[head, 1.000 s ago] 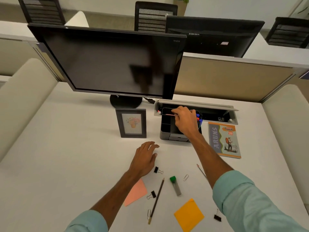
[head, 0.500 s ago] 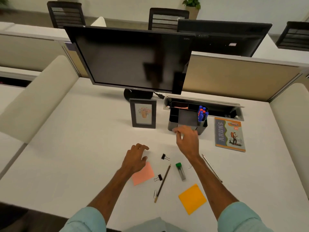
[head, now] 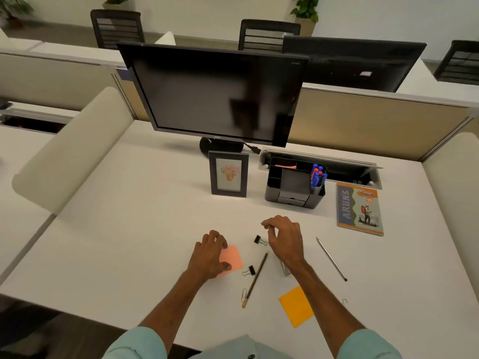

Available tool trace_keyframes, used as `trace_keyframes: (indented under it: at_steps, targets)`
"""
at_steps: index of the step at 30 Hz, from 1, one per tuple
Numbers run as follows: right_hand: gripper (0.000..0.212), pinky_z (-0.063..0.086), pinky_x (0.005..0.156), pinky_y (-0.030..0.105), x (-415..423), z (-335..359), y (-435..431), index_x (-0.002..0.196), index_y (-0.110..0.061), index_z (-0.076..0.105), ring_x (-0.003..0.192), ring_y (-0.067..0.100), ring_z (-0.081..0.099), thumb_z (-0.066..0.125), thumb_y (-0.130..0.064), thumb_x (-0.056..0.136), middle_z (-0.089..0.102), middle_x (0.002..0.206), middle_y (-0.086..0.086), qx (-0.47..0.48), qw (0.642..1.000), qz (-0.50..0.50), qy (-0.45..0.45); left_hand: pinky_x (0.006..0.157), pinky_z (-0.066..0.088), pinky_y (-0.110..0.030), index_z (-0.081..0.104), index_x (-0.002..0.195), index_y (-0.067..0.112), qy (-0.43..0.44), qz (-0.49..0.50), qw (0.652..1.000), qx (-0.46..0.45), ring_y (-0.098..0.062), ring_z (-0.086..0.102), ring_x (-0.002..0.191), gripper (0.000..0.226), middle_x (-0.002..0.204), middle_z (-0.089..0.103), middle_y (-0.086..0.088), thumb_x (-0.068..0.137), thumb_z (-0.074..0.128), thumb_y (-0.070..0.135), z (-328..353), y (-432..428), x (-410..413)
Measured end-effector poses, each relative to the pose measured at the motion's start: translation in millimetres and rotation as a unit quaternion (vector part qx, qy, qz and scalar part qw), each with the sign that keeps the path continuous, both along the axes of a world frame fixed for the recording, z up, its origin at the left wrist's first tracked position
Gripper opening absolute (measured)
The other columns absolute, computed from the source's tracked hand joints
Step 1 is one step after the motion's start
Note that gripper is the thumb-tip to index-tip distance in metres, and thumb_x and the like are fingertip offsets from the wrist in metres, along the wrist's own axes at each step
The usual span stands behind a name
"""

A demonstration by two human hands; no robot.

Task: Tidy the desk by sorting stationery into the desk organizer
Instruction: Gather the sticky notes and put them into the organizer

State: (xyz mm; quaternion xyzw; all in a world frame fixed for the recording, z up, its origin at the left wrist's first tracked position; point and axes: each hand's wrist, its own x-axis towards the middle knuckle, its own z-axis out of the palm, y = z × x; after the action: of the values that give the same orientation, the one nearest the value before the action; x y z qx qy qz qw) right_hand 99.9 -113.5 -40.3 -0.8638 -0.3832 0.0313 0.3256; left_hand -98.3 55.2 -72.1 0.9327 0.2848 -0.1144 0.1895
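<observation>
The dark desk organizer [head: 293, 189] stands behind my hands, with blue pens [head: 317, 174] in its right cup and a pink item [head: 285, 166] in a back slot. My left hand [head: 211, 255] lies on a pink sticky note [head: 233, 257], fingers at its top corner and thumb on its lower edge. My right hand [head: 285, 239] hovers with bent fingers and holds nothing, just right of a black binder clip [head: 259, 239]. A second binder clip [head: 249, 270], a dark pencil [head: 255, 278], a grey pencil [head: 331, 259] and an orange sticky note [head: 296, 305] lie on the desk.
A photo frame [head: 228, 177] stands left of the organizer, a monitor [head: 220, 94] behind it. A notebook [head: 359, 208] lies to the right. Paperclips [head: 243, 294] lie by the dark pencil's end. A small tube [head: 285, 269] peeks out under my right wrist.
My right hand left the pink item in the organizer and drew back to the binder clip. My left hand moved onto the pink sticky note. The camera view pulled back.
</observation>
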Motion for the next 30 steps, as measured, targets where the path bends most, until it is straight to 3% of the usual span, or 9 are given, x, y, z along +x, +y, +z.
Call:
trace_keyframes:
  at_steps: [4, 8, 11, 14, 19, 24, 28, 30]
  targets:
    - [0.026, 0.041, 0.085, 0.032, 3, -1, -5, 0.1, -0.03, 0.077, 0.096, 0.007, 0.062, 0.064, -0.008, 0.095, 0.073, 0.1, -0.017, -0.017, 1.0, -0.013, 0.004, 0.092, 0.044, -0.04, 0.052, 0.119, 0.025, -0.003, 0.022, 0.999, -0.025, -0.019, 0.044, 0.113, 0.07, 0.123, 0.042, 0.006, 0.067, 0.088, 0.053, -3, 3, 4]
    - [0.027, 0.044, 0.087, 0.035, 5, -2, -6, 0.099, -0.03, 0.076, 0.096, 0.007, 0.063, 0.063, -0.008, 0.095, 0.073, 0.097, -0.017, -0.018, 1.0, -0.011, 0.021, 0.088, 0.045, -0.038, 0.052, 0.105, 0.028, -0.034, 0.049, 0.992, -0.11, -0.02, 0.055, 0.104, 0.038, 0.108, 0.058, 0.009, 0.08, 0.081, 0.031, -3, 8, 9]
    - [0.03, 0.049, 0.089, 0.039, 8, -4, -5, 0.097, -0.033, 0.076, 0.093, 0.004, 0.063, 0.06, -0.008, 0.096, 0.072, 0.092, -0.02, -0.022, 0.997, 0.002, 0.068, 0.078, 0.052, -0.035, 0.056, 0.105, 0.03, -0.074, 0.083, 0.967, -0.23, -0.018, 0.064, 0.092, 0.031, 0.099, 0.066, 0.006, 0.085, 0.078, 0.019, 2, 16, 9]
    - [0.027, 0.057, 0.085, 0.036, 12, -2, -1, 0.095, -0.034, 0.078, 0.09, 0.002, 0.066, 0.062, -0.012, 0.093, 0.074, 0.09, -0.022, -0.01, 0.989, 0.024, 0.145, 0.073, 0.051, -0.025, 0.066, 0.111, 0.032, -0.123, 0.106, 0.942, -0.295, -0.01, 0.065, 0.086, 0.031, 0.101, 0.069, 0.003, 0.087, 0.078, 0.017, 15, 21, 15]
    - [0.017, 0.06, 0.088, 0.032, 17, 21, 20, 0.11, -0.033, 0.077, 0.095, 0.001, 0.068, 0.069, -0.035, 0.095, 0.074, 0.107, -0.022, -0.036, 0.962, 0.095, 0.253, 0.081, 0.052, -0.027, 0.075, 0.107, 0.023, -0.209, 0.132, 0.902, -0.353, -0.015, 0.068, 0.09, 0.017, 0.105, 0.076, 0.004, 0.091, 0.076, 0.017, 37, 28, 37]
    - [0.02, 0.057, 0.084, 0.032, 25, 44, 38, 0.115, -0.03, 0.072, 0.1, 0.008, 0.064, 0.07, -0.036, 0.096, 0.066, 0.111, -0.016, -0.057, 0.977, 0.094, 0.181, 0.085, 0.06, -0.038, 0.075, 0.103, 0.026, -0.267, 0.137, 0.892, -0.339, -0.019, 0.074, 0.089, 0.014, 0.104, 0.076, 0.007, 0.09, 0.079, 0.03, 55, 26, 69]
    - [0.023, 0.047, 0.096, 0.034, 46, 56, 40, 0.118, -0.031, 0.069, 0.118, 0.011, 0.053, 0.07, -0.036, 0.096, 0.06, 0.126, -0.009, -0.054, 0.986, 0.089, 0.134, 0.081, 0.062, -0.035, 0.073, 0.103, 0.027, -0.299, 0.113, 0.893, -0.316, -0.016, 0.073, 0.087, 0.014, 0.1, 0.075, 0.009, 0.091, 0.079, 0.032, 63, 24, 92]
    - [0.017, 0.05, 0.093, 0.037, 55, 64, 42, 0.112, -0.026, 0.072, 0.114, 0.014, 0.058, 0.068, -0.035, 0.098, 0.067, 0.119, -0.007, -0.078, 0.986, 0.082, 0.124, 0.082, 0.062, -0.032, 0.072, 0.104, 0.026, -0.315, 0.107, 0.894, -0.3, -0.014, 0.072, 0.092, 0.015, 0.1, 0.075, 0.01, 0.092, 0.078, 0.032, 65, 23, 103]
